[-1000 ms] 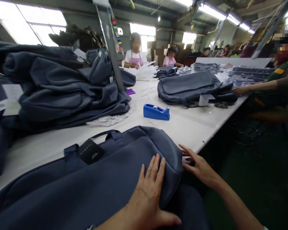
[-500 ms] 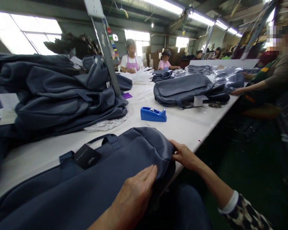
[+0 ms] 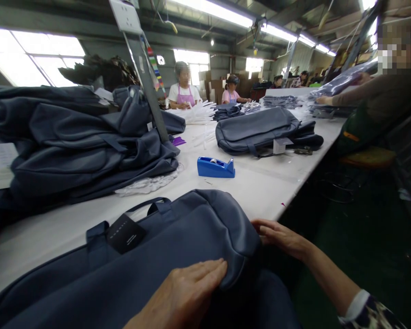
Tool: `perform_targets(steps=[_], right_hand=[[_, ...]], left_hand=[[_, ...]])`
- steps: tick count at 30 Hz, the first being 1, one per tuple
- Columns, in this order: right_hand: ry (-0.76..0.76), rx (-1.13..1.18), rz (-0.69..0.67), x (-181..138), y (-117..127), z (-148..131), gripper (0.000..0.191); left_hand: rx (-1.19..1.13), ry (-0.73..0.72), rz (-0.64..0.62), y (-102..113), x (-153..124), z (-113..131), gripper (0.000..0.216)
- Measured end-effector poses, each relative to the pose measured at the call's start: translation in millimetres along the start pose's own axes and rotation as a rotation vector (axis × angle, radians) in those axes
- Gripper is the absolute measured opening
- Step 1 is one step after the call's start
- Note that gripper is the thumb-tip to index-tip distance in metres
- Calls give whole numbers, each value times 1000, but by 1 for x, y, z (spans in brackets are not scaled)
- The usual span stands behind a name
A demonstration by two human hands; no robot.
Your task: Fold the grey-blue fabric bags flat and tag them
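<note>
A dark blue-grey bag (image 3: 188,228) lies across the near part of the table. A strap handle (image 3: 97,235) and a black hang tag (image 3: 126,233) with pale lettering show on its far long edge. My left hand (image 3: 188,285) rests flat on the near side of the bag, fingers stretched out towards its right end. At that end is my right hand (image 3: 282,237), with fingers extended against the rounded corner and the thumb apart. Some of its fingertips are hidden behind the bag.
A blue tape dispenser (image 3: 215,167) stands beyond the bag on the white table (image 3: 253,183). To the left rises a pile of similar bags (image 3: 89,141) by a metal post (image 3: 150,87). Another bag (image 3: 256,128) lies farther back. A co-worker (image 3: 366,96) handles plastic-wrapped goods at right.
My right hand has loosened from a pinch on the bag's end, its fingers now straighter. The bag's end has shifted slightly right and nearer. The co-worker at right has lifted a plastic-wrapped item.
</note>
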State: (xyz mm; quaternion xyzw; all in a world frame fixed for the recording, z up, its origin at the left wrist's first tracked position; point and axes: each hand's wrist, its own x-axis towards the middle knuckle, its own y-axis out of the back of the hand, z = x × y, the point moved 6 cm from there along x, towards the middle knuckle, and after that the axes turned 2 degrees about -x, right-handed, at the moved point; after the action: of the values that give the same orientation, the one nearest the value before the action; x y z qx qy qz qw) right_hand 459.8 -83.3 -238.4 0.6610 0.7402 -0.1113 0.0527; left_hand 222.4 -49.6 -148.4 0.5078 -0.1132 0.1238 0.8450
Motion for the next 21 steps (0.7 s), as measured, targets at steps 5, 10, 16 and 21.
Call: perform_targets(steps=[5, 10, 16, 21], right_hand=[[-5, 10, 56, 23, -14, -2, 58], [-64, -115, 38, 29, -20, -16, 65], [-285, -179, 133, 40, -26, -12, 57], [-143, -291, 232, 49, -24, -22, 51]], left_hand=[[16, 9, -12, -14, -4, -6, 60], [79, 253, -149, -35, 1, -8, 73], [102, 272, -316, -52, 11, 0, 67], [84, 213, -133, -46, 5, 0, 66]])
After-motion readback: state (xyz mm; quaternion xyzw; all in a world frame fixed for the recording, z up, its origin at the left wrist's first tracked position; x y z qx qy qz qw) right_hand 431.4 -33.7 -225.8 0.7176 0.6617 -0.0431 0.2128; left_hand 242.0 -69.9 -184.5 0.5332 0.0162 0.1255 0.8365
